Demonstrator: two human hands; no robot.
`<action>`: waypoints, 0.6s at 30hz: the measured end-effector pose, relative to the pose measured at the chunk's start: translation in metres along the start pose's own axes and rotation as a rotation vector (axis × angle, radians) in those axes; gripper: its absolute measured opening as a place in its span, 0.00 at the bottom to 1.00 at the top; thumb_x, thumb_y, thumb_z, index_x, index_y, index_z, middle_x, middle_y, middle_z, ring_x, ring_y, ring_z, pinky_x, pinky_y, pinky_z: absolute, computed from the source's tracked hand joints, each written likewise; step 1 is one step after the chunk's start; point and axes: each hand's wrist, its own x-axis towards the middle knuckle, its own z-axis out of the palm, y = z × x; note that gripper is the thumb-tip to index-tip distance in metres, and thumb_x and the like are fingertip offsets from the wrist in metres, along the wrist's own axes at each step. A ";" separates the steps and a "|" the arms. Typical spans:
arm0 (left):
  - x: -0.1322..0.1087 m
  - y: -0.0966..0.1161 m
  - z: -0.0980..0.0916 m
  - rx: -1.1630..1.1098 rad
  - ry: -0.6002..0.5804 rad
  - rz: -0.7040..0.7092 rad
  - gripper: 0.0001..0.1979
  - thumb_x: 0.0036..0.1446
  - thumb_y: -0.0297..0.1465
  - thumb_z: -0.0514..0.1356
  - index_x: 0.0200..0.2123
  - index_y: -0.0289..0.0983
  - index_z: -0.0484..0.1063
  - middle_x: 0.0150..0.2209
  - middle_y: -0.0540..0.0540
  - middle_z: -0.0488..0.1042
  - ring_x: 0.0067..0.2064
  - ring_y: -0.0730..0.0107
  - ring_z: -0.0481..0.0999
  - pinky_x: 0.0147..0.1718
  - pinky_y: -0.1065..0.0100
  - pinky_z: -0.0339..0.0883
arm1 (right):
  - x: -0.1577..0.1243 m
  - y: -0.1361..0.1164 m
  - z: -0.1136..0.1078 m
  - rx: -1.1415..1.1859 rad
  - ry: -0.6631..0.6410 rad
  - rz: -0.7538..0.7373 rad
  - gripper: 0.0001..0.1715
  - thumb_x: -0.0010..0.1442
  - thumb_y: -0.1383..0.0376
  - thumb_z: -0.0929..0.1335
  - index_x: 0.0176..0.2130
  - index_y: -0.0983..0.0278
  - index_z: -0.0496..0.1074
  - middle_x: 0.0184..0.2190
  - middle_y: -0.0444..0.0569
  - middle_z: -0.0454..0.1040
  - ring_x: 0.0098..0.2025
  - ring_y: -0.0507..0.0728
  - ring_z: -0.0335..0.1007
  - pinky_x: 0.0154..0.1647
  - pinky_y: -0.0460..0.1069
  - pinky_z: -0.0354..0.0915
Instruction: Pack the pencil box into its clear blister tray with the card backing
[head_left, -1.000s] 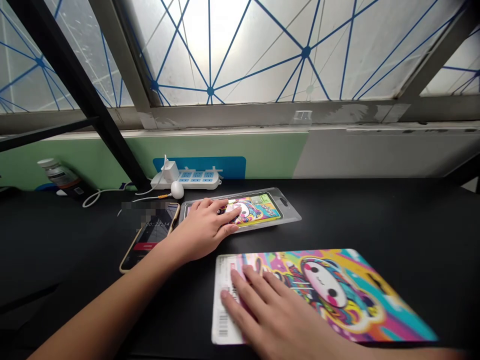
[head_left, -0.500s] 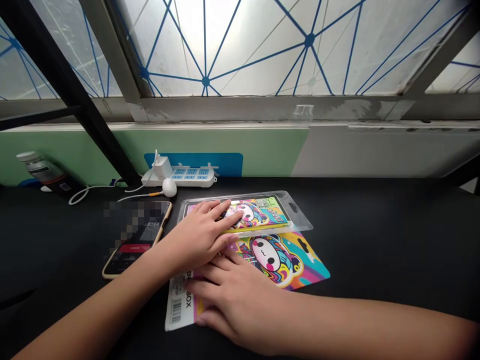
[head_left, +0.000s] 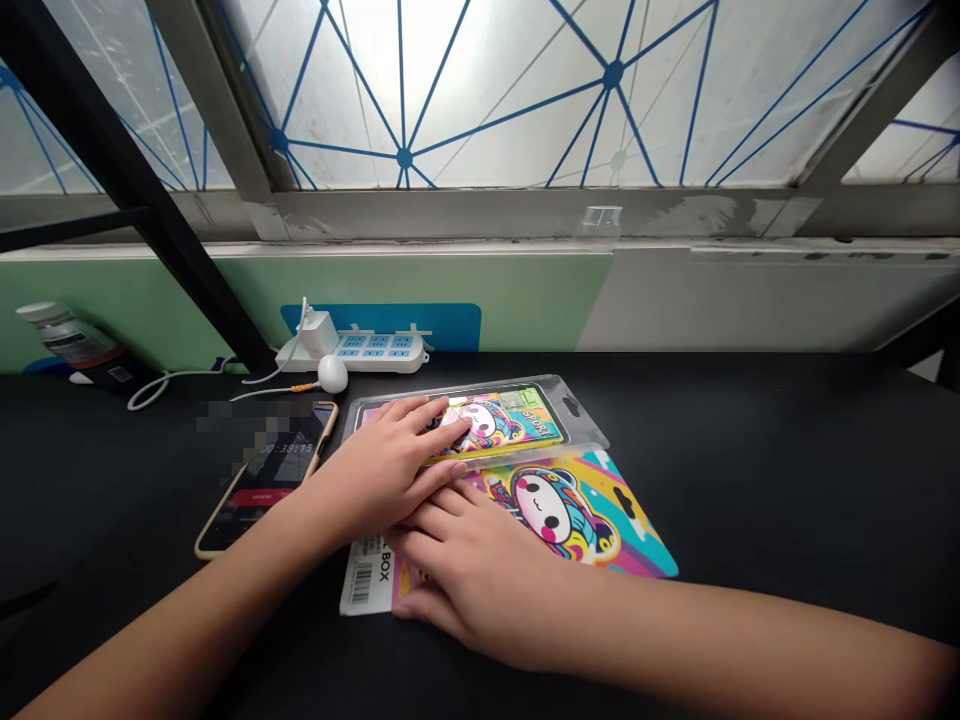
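A clear plastic blister shell [head_left: 583,428] lies on the desk, holding a colourful pencil box [head_left: 536,424] with a cartoon character. My left hand [head_left: 397,455] rests flat on it, fingers stretched across the box. Just nearer to me lies a bright printed backing card [head_left: 637,535] with the same character, a white barcode strip and lettering ending in "BOX". Its far edge meets the shell's near edge. My right hand [head_left: 480,570] lies spread over the card, thumb by its near edge. The right fingertips are close to the left thumb, covering the card's middle.
A phone [head_left: 262,485] in a light case lies left of the shell. Behind are a power strip [head_left: 382,350] with a charger, a white cable and a round white plug-like piece [head_left: 332,374]. A dark bottle [head_left: 82,340] stands far left, near a slanted black post [head_left: 180,230].
The backing card has turned slightly and slid right and away from me under my right hand, which moved with it. My left hand stays on the shell. The view has shifted slightly.
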 end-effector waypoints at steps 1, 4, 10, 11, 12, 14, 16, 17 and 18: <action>0.000 -0.001 0.001 -0.002 0.007 0.009 0.23 0.73 0.41 0.50 0.66 0.43 0.68 0.67 0.38 0.67 0.64 0.45 0.66 0.61 0.44 0.64 | 0.001 0.002 0.000 0.015 0.003 -0.006 0.23 0.70 0.51 0.66 0.53 0.64 0.74 0.58 0.54 0.75 0.63 0.63 0.64 0.69 0.59 0.55; 0.000 -0.003 0.003 -0.008 0.019 0.020 0.23 0.73 0.40 0.50 0.65 0.43 0.68 0.67 0.39 0.67 0.65 0.45 0.65 0.61 0.44 0.63 | 0.002 0.006 -0.002 0.041 0.008 -0.009 0.24 0.70 0.52 0.66 0.56 0.65 0.73 0.60 0.55 0.73 0.64 0.62 0.63 0.68 0.57 0.56; 0.000 -0.005 0.005 -0.036 0.011 0.014 0.23 0.73 0.40 0.49 0.66 0.43 0.67 0.68 0.37 0.64 0.66 0.44 0.64 0.62 0.43 0.62 | 0.005 0.009 -0.001 -0.041 0.041 -0.174 0.16 0.73 0.61 0.62 0.44 0.66 0.77 0.46 0.53 0.79 0.51 0.59 0.71 0.58 0.53 0.64; 0.000 -0.006 0.005 -0.038 0.003 0.011 0.23 0.73 0.39 0.49 0.66 0.43 0.67 0.68 0.37 0.64 0.66 0.44 0.64 0.62 0.43 0.62 | 0.005 0.011 -0.002 -0.075 0.063 -0.220 0.16 0.73 0.65 0.61 0.42 0.65 0.77 0.41 0.51 0.80 0.46 0.58 0.71 0.55 0.53 0.65; 0.000 -0.006 0.005 -0.039 -0.004 0.008 0.23 0.74 0.39 0.48 0.66 0.42 0.67 0.68 0.37 0.64 0.66 0.44 0.64 0.62 0.43 0.61 | 0.004 0.014 -0.004 -0.110 0.093 -0.253 0.17 0.72 0.68 0.60 0.40 0.65 0.77 0.38 0.50 0.80 0.42 0.57 0.71 0.51 0.52 0.66; 0.000 -0.006 0.004 -0.041 -0.016 0.004 0.24 0.74 0.38 0.46 0.67 0.40 0.66 0.68 0.36 0.65 0.66 0.44 0.64 0.62 0.43 0.61 | 0.003 0.024 -0.013 -0.160 0.171 -0.246 0.18 0.71 0.71 0.59 0.39 0.66 0.76 0.35 0.50 0.79 0.38 0.57 0.70 0.47 0.52 0.67; 0.000 -0.006 0.004 -0.046 -0.018 0.002 0.24 0.74 0.39 0.46 0.67 0.39 0.65 0.68 0.37 0.65 0.66 0.46 0.63 0.63 0.45 0.61 | 0.001 0.042 -0.029 -0.180 0.224 -0.127 0.16 0.72 0.69 0.60 0.39 0.66 0.76 0.37 0.53 0.79 0.39 0.58 0.71 0.45 0.53 0.67; 0.000 -0.006 0.003 -0.048 -0.016 0.000 0.24 0.74 0.40 0.46 0.67 0.39 0.64 0.68 0.37 0.65 0.66 0.47 0.63 0.63 0.46 0.61 | -0.001 0.053 -0.039 -0.183 0.217 -0.029 0.15 0.72 0.67 0.61 0.41 0.67 0.76 0.39 0.54 0.78 0.40 0.59 0.71 0.45 0.54 0.68; 0.000 -0.006 0.003 -0.049 -0.015 -0.002 0.25 0.74 0.40 0.47 0.68 0.39 0.63 0.68 0.37 0.65 0.66 0.48 0.63 0.63 0.46 0.60 | -0.003 0.065 -0.050 -0.193 0.182 0.083 0.13 0.71 0.65 0.64 0.44 0.67 0.76 0.40 0.56 0.77 0.42 0.61 0.72 0.44 0.55 0.69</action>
